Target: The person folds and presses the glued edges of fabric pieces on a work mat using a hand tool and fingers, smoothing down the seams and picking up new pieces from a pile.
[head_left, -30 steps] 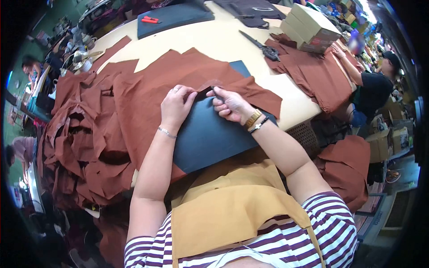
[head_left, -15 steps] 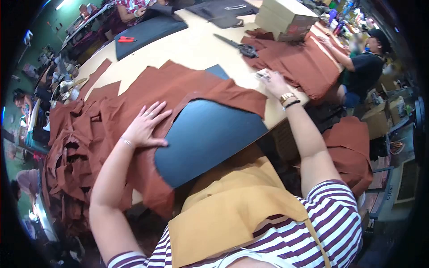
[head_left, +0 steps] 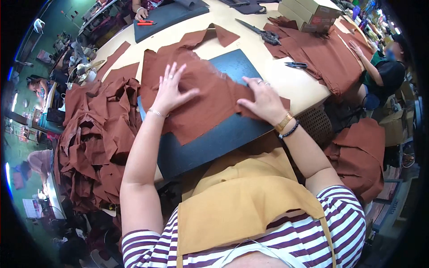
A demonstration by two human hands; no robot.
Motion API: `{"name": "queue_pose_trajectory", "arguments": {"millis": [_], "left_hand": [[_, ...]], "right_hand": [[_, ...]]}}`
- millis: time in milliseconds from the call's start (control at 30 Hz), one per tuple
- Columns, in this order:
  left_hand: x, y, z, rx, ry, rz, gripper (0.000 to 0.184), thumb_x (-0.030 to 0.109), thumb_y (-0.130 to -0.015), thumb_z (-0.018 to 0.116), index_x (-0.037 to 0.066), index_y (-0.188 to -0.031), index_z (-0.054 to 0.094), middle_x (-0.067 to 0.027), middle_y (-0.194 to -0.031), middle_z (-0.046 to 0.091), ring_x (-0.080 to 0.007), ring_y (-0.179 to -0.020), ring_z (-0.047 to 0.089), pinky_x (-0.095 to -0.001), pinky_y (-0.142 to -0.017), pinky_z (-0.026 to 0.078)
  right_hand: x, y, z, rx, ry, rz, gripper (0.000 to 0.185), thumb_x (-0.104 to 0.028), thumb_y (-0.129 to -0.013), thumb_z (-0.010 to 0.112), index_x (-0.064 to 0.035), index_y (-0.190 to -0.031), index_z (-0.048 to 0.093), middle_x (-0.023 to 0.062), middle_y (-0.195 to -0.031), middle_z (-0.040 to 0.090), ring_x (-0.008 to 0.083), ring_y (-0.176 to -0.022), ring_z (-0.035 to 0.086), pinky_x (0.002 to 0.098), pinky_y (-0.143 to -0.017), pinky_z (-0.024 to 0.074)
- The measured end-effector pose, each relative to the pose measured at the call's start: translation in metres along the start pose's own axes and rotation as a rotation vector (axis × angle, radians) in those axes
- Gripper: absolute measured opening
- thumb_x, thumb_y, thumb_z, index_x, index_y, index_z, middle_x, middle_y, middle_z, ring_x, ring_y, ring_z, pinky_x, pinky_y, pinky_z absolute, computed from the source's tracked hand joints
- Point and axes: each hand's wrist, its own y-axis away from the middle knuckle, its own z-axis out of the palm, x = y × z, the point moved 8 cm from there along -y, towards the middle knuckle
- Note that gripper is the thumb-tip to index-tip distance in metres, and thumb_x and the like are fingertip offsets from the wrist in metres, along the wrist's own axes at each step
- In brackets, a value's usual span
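A rust-brown fabric piece (head_left: 201, 102) lies across a dark blue board (head_left: 214, 143) at the table's near edge. On or just over its left part is my left hand (head_left: 172, 91), fingers spread and thumb out. My right hand (head_left: 263, 100) is at the fabric's right part, thumb and fingers apart, with rings and a gold-toned watch showing. Whether either palm presses on the cloth, I cannot tell. To the right of the board a small pair of thread snips (head_left: 296, 65) rests on the pale table (head_left: 277, 76).
Crumpled brown fabric (head_left: 98, 138) is heaped on the left. Large dark scissors (head_left: 261, 32), stacked brown cloth (head_left: 308, 53) and a cardboard box (head_left: 308, 15) occupy the far right. A person's hand (head_left: 142, 13) is near red snips (head_left: 145, 22); another person (head_left: 380, 71) is at right.
My right hand has left the snips on the table and moved left to the fabric. The brown piece has shifted and now covers more of the board. My left hand has moved up and right.
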Motion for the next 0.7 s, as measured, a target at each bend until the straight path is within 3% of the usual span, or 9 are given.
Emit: {"name": "queue_pose_trajectory", "arguments": {"millis": [67, 167, 200, 333, 367, 533, 600, 667, 700], "left_hand": [[-0.004, 0.031, 0.009, -0.169, -0.141, 0.078, 0.098, 0.068, -0.076, 0.065, 0.011, -0.149, 0.033, -0.0211, -0.157, 0.024, -0.0409, -0.146, 0.016, -0.0633, -0.113, 0.016], [0.006, 0.074, 0.000, -0.164, -0.211, -0.063, 0.103, 0.073, -0.076, 0.061, 0.010, -0.150, 0.030, -0.0239, -0.156, 0.021, -0.0414, -0.145, 0.018, -0.0649, -0.112, 0.017], [0.015, 0.091, -0.001, -0.192, -0.238, -0.081, 0.106, 0.074, -0.074, 0.062, 0.009, -0.151, 0.028, -0.0247, -0.157, 0.019, -0.0419, -0.145, 0.016, -0.0657, -0.111, 0.020], [0.063, 0.143, -0.036, -0.577, -0.292, -0.321, 0.110, 0.072, -0.069, 0.068, 0.006, -0.149, 0.031, -0.0265, -0.149, 0.034, -0.0400, -0.141, 0.031, -0.0587, -0.110, 0.028], [0.079, 0.139, -0.043, -0.655, -0.407, -0.279, 0.101, 0.070, -0.071, 0.068, 0.004, -0.142, 0.042, -0.0228, -0.142, 0.046, -0.0395, -0.131, 0.045, -0.0542, -0.108, 0.034], [0.111, 0.068, -0.017, 0.019, -0.143, 0.371, 0.073, 0.055, -0.077, 0.072, 0.006, -0.129, 0.056, -0.0168, -0.124, 0.060, -0.0335, -0.109, 0.061, -0.0485, -0.098, 0.042], [0.103, 0.031, 0.009, -0.095, 0.086, 0.279, 0.063, 0.051, -0.076, 0.073, 0.009, -0.121, 0.061, -0.0130, -0.111, 0.063, -0.0299, -0.103, 0.060, -0.0463, -0.095, 0.041], [0.102, 0.013, 0.026, -0.156, 0.189, 0.207, 0.054, 0.049, -0.075, 0.075, 0.011, -0.112, 0.065, -0.0095, -0.100, 0.065, -0.0276, -0.096, 0.060, -0.0442, -0.090, 0.040], [0.102, 0.008, 0.030, -0.158, 0.175, 0.175, 0.049, 0.048, -0.075, 0.075, 0.012, -0.107, 0.067, -0.0080, -0.095, 0.065, -0.0271, -0.093, 0.060, -0.0432, -0.087, 0.039]], "right_hand": [[0.024, -0.003, -0.001, 0.038, -0.077, -0.009, 0.060, -0.035, -0.079, 0.076, -0.0064, -0.128, 0.055, 0.0166, -0.106, 0.064, 0.0307, -0.097, 0.063, 0.0396, -0.084, 0.0509], [0.043, -0.015, -0.002, -0.370, -0.247, 0.200, 0.051, -0.028, -0.078, 0.076, -0.0041, -0.120, 0.060, 0.0148, -0.088, 0.066, 0.0277, -0.082, 0.065, 0.0372, -0.077, 0.0526], [0.047, -0.018, -0.003, -0.366, -0.379, 0.192, 0.039, -0.020, -0.076, 0.075, -0.0017, -0.110, 0.066, 0.0061, -0.068, 0.056, 0.0143, -0.061, 0.054, 0.0311, -0.059, 0.0470], [0.055, -0.040, -0.006, -0.313, -0.158, -0.174, 0.014, -0.006, -0.070, 0.064, -0.0013, -0.084, 0.063, 0.0102, -0.072, 0.057, 0.0238, -0.070, 0.058, 0.0363, -0.065, 0.0476], [0.047, -0.041, -0.011, -0.264, -0.203, -0.226, 0.013, -0.002, -0.067, 0.060, -0.0018, -0.080, 0.057, 0.0124, -0.074, 0.057, 0.0275, -0.075, 0.058, 0.0380, -0.068, 0.0475], [0.019, -0.064, -0.016, -0.386, -0.176, -0.243, 0.020, 0.000, -0.066, 0.061, -0.0027, -0.080, 0.047, 0.0110, -0.066, 0.053, 0.0279, -0.065, 0.055, 0.0388, -0.060, 0.0452], [0.006, -0.073, -0.030, -0.378, -0.061, -0.290, 0.020, -0.001, -0.066, 0.059, -0.0038, -0.080, 0.046, 0.0103, -0.068, 0.053, 0.0286, -0.068, 0.056, 0.0394, -0.066, 0.0450], [0.010, -0.082, -0.047, -0.387, 0.073, -0.201, 0.024, -0.001, -0.069, 0.059, -0.0093, -0.090, 0.051, 0.0070, -0.084, 0.059, 0.0305, -0.090, 0.057, 0.0512, -0.092, 0.0375], [0.018, -0.090, -0.059, -0.079, 0.270, -0.275, 0.030, -0.001, -0.071, 0.060, -0.0113, -0.098, 0.054, 0.0075, -0.090, 0.060, 0.0304, -0.095, 0.057, 0.0541, -0.094, 0.0359]]}}
